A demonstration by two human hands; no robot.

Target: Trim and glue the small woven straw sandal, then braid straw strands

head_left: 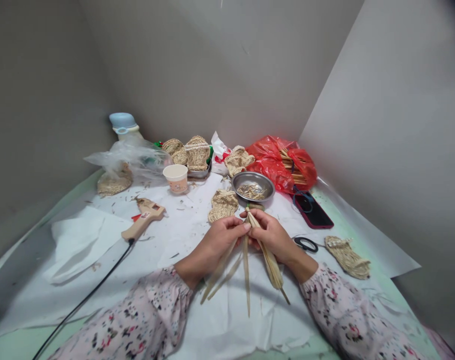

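Both hands meet over the white paper, pinching a bundle of dry straw strips (268,262) near its tied top. My left hand (227,233) is closed, thumb and fingers on several loose strips that hang down and fan out to the left. Closed around the thicker folded part is my right hand (272,234), its thumb meeting the left thumb. Fingers hide part of the bundle's upper end. Just beyond the hands lie a woven straw piece (223,205) and a metal bowl (253,176) with short straw bits in it.
A glue gun (145,217) with a black cord lies left. Scissors (306,244), a phone (313,211) and another woven piece (347,256) are right. Behind stand a paper cup (176,179), a red plastic bag (274,162) of straw and a blue-lidded bottle (124,124). Grey walls enclose the table.
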